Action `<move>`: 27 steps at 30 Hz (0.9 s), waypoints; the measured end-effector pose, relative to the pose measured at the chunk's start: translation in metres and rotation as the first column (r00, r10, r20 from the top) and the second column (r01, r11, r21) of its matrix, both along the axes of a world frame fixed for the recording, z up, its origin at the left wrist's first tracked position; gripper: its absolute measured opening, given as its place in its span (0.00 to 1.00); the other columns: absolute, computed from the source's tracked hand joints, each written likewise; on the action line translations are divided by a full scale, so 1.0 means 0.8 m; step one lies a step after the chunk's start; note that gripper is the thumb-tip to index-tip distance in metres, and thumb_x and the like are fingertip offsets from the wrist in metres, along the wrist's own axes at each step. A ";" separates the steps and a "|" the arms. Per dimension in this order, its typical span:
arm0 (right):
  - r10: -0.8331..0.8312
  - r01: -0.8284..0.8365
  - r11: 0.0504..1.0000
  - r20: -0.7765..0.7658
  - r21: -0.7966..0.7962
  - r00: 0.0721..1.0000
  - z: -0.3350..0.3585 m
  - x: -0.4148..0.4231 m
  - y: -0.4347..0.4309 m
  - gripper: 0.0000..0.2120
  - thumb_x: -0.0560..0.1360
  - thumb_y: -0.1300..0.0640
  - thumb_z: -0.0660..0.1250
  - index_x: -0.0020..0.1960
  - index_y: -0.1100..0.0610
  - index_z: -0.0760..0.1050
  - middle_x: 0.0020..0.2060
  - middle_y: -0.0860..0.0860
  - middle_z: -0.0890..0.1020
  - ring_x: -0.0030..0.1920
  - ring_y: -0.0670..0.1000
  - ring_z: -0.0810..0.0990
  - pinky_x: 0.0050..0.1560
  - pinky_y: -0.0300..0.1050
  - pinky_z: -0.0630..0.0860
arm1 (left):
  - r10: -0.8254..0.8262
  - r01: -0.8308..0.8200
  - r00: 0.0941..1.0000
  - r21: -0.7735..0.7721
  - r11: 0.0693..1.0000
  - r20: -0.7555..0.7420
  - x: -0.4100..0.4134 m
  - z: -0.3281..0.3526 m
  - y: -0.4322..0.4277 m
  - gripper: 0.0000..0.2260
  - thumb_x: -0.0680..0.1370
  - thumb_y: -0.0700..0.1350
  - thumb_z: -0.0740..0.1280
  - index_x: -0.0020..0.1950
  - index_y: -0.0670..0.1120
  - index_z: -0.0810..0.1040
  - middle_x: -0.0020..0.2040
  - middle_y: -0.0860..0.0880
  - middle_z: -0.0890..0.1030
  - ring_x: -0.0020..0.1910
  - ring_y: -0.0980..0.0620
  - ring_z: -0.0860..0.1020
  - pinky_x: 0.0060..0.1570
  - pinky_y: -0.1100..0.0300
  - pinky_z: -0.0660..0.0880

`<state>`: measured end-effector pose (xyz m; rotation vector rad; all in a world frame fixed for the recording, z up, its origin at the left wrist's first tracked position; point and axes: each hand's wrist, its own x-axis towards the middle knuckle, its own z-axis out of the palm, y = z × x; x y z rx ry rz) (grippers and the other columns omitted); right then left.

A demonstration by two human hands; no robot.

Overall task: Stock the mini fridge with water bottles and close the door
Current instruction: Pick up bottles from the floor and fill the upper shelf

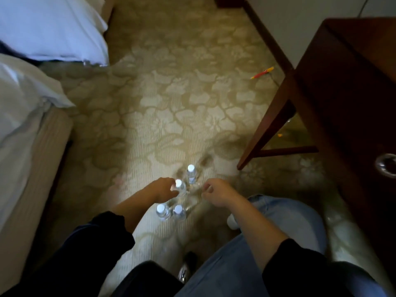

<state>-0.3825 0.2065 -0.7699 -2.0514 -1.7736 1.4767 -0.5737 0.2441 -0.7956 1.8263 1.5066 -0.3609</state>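
Note:
Several clear water bottles with white caps stand upright on the patterned carpet in the head view. The farthest bottle [191, 173] stands alone; two near bottles [161, 210] [179, 211] stand side by side. My left hand [164, 189] is wrapped around the neck of a middle bottle [179, 186]. My right hand [216, 192] hovers just right of the group, fingers loosely curled, nothing seen in it. No fridge is in view.
A dark wooden cabinet [347, 93] with a round metal handle [386, 167] stands at right, its leg [265, 129] reaching toward the bottles. Beds with white linen [25, 99] fill the left. A red and yellow pen [262, 73] lies on the carpet [171, 103].

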 end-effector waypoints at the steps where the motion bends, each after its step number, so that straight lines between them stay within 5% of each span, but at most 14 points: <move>1: -0.002 0.002 1.000 -0.005 -0.017 1.000 -0.012 -0.002 0.000 0.08 0.76 0.58 0.63 0.53 0.60 0.74 0.41 0.52 0.75 0.44 0.52 0.75 0.50 0.50 0.75 | 0.025 -0.024 1.000 -0.027 0.999 0.009 -0.001 -0.018 -0.005 0.16 0.79 0.48 0.62 0.63 0.42 0.72 0.63 0.43 0.76 0.61 0.47 0.74 0.57 0.59 0.69; 5: -0.008 0.006 0.998 -0.023 -0.061 1.000 -0.054 -0.009 0.006 0.08 0.76 0.59 0.63 0.52 0.60 0.75 0.42 0.54 0.76 0.45 0.53 0.75 0.47 0.46 0.73 | 0.118 -0.116 0.993 -0.109 0.987 0.011 -0.001 -0.087 -0.026 0.18 0.78 0.49 0.62 0.66 0.43 0.70 0.65 0.44 0.74 0.63 0.47 0.73 0.61 0.56 0.69; 9: -0.013 0.008 0.989 -0.034 -0.147 0.999 -0.093 -0.008 0.009 0.06 0.77 0.58 0.62 0.52 0.59 0.73 0.42 0.53 0.74 0.43 0.52 0.72 0.47 0.48 0.73 | 0.223 -0.215 0.974 -0.141 0.966 0.045 0.015 -0.146 -0.035 0.15 0.78 0.46 0.62 0.63 0.42 0.71 0.61 0.46 0.77 0.56 0.51 0.75 0.52 0.64 0.71; 12: -0.010 0.005 0.984 -0.033 -0.177 0.999 -0.113 -0.002 0.017 0.09 0.77 0.58 0.62 0.55 0.62 0.73 0.44 0.54 0.73 0.44 0.52 0.71 0.46 0.45 0.70 | 0.286 -0.283 0.958 -0.159 0.946 -0.004 0.029 -0.181 -0.035 0.19 0.77 0.44 0.65 0.66 0.41 0.69 0.65 0.44 0.73 0.63 0.47 0.73 0.62 0.59 0.68; 15: -0.029 0.017 0.985 -0.068 -0.174 0.997 -0.124 0.004 0.034 0.09 0.77 0.58 0.62 0.56 0.59 0.74 0.47 0.55 0.77 0.48 0.56 0.77 0.50 0.50 0.76 | 0.405 -0.398 0.915 -0.179 0.900 -0.001 0.036 -0.214 -0.032 0.20 0.73 0.43 0.70 0.63 0.42 0.71 0.62 0.41 0.76 0.59 0.44 0.76 0.59 0.52 0.74; 19: -0.085 0.065 0.981 -0.099 -0.182 0.991 -0.135 0.015 0.056 0.09 0.77 0.59 0.63 0.57 0.57 0.74 0.47 0.55 0.77 0.48 0.56 0.78 0.51 0.51 0.77 | 0.445 -0.447 0.894 -0.166 0.879 -0.052 0.042 -0.251 -0.029 0.27 0.73 0.44 0.70 0.69 0.42 0.64 0.66 0.40 0.71 0.64 0.42 0.72 0.60 0.52 0.71; 27: -0.112 0.078 0.974 -0.153 -0.213 0.982 -0.162 0.018 0.080 0.10 0.77 0.55 0.63 0.58 0.54 0.72 0.51 0.52 0.76 0.50 0.53 0.77 0.54 0.52 0.78 | 0.408 -0.417 0.906 -0.075 0.906 -0.110 0.049 -0.294 -0.007 0.14 0.75 0.41 0.66 0.58 0.39 0.70 0.61 0.37 0.71 0.57 0.40 0.72 0.53 0.53 0.69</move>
